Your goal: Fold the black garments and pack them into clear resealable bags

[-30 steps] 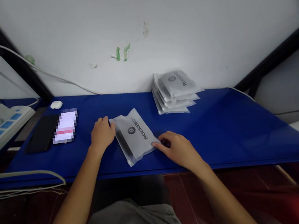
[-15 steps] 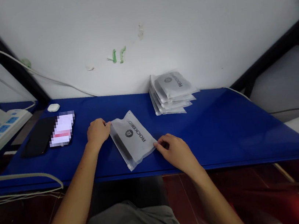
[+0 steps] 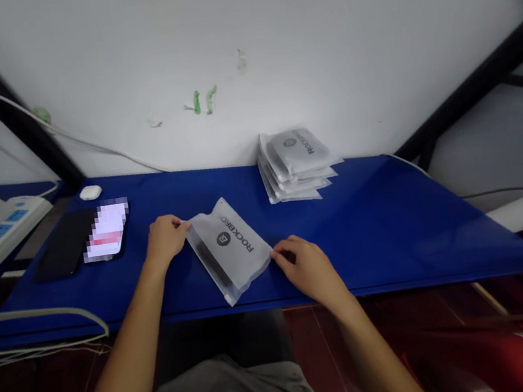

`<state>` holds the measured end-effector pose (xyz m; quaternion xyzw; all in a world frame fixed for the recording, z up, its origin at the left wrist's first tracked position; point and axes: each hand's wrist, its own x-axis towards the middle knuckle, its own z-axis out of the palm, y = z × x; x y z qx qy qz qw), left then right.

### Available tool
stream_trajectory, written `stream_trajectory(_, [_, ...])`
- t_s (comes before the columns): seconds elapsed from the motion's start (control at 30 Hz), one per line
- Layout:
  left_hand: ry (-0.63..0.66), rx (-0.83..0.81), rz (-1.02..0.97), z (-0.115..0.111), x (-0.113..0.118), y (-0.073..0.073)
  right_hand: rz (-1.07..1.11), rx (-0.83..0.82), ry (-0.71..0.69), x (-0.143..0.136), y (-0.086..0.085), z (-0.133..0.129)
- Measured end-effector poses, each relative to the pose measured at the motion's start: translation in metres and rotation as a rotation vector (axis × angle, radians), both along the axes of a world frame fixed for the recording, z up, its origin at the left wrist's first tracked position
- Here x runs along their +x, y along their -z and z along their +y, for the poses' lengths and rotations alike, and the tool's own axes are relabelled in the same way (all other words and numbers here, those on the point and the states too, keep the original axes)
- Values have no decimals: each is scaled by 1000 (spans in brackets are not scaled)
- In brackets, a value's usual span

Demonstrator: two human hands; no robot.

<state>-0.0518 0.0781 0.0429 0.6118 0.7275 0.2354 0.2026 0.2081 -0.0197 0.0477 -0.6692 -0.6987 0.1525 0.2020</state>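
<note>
The left hand (image 3: 165,239) pinches the ten-o'clock corner of a frosted, rectangular plastic zip pouch (image 3: 232,245); the right hand (image 3: 305,264) has thumb and fingers closed on its three-o'clock corner. The pouch lies near the front of the blue, smooth surface (image 3: 393,229). It looks already filled, since a dark strip shows through its clear band. Its white plastic slider (image 3: 228,299) sits toward six o'clock; whether the zip is fully sealed cannot be told. Black print reads "ROCKBRO", any further letters unclear, beside a round black logo.

Between one and two o'clock, well apart, a stack of similar frosted pouches (image 3: 307,157) appears finished; "ROCK" is legible on its top one. This pouch remains separate from them. Between nine and ten o'clock, a lit phone (image 3: 107,231) has a pixelated, unreadable screen.
</note>
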Motion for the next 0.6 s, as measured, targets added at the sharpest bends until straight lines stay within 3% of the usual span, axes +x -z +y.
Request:
stream_trajectory(0.33, [63,125,-19,2,20,-16,163,45,-4,10,-3,-9])
stream_trajectory(0.6, [106,272,-143,14,56,-49,253,202,67,31,-22,-14])
